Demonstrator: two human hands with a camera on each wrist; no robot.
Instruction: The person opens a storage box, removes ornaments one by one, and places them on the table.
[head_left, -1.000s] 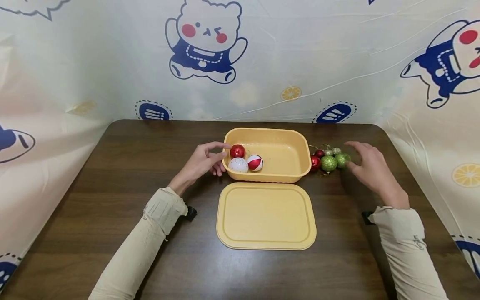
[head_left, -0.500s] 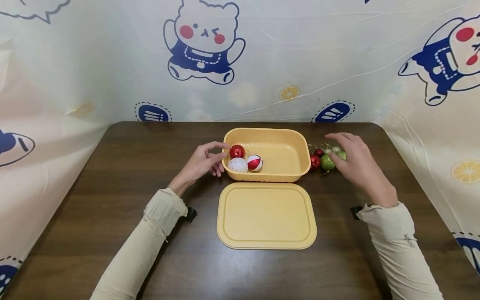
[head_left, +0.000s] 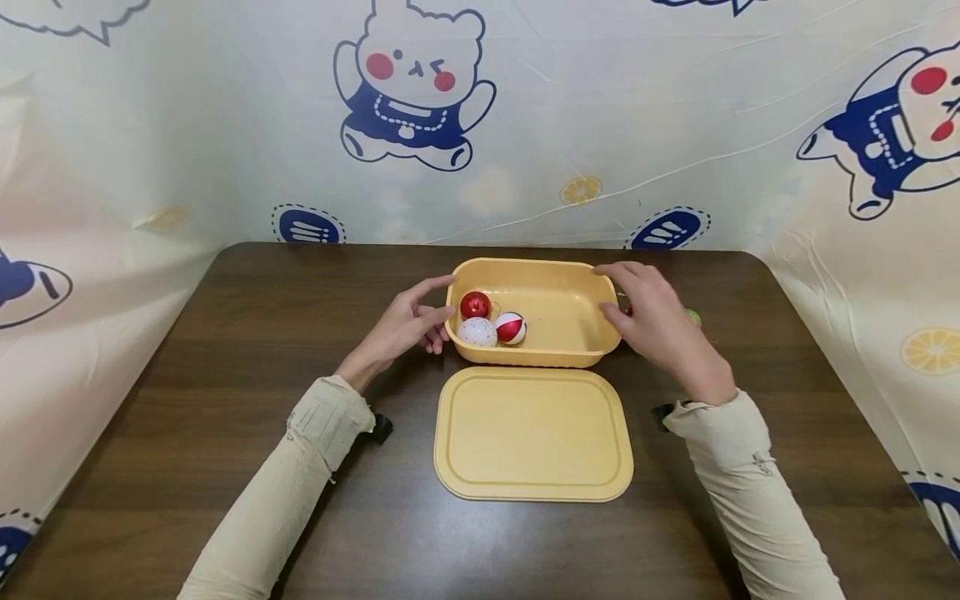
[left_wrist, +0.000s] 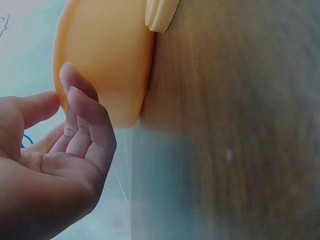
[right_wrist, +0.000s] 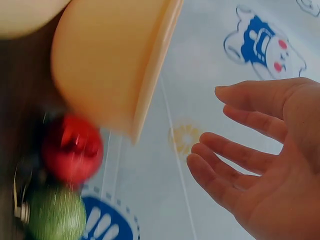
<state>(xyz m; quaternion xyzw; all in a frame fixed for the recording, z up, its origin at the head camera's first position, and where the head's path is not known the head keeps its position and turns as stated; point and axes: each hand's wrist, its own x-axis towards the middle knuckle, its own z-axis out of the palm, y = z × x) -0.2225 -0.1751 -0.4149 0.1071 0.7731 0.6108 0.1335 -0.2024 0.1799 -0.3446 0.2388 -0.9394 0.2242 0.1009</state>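
Yellow tub [head_left: 566,317] on table [head_left: 217,400], lid [head_left: 534,435] at its 6 o'clock, three balls [head_left: 477,332] inside toward 8. Left hand [head_left: 401,327] at 9, fingers loosely bent against it. Right hand [head_left: 657,318] at 3, fingers spread.

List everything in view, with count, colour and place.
Table: one, brown, centre
Box: one, yellow, far side of table
Lid: one, yellow, in front of box
Shiny ball: one, red, inside box
Speckled ball: one, white, inside box
Striped ball: one, red and white, inside box
Loose ornaments: at least two, red and green, right of box
Backdrop sheet: one, pale, printed, behind table
Wrist devices: two, black, at sleeves
Sleeves: two, beige, left and right
Left hand: one, at box's left rim
Right hand: one, at box's right end
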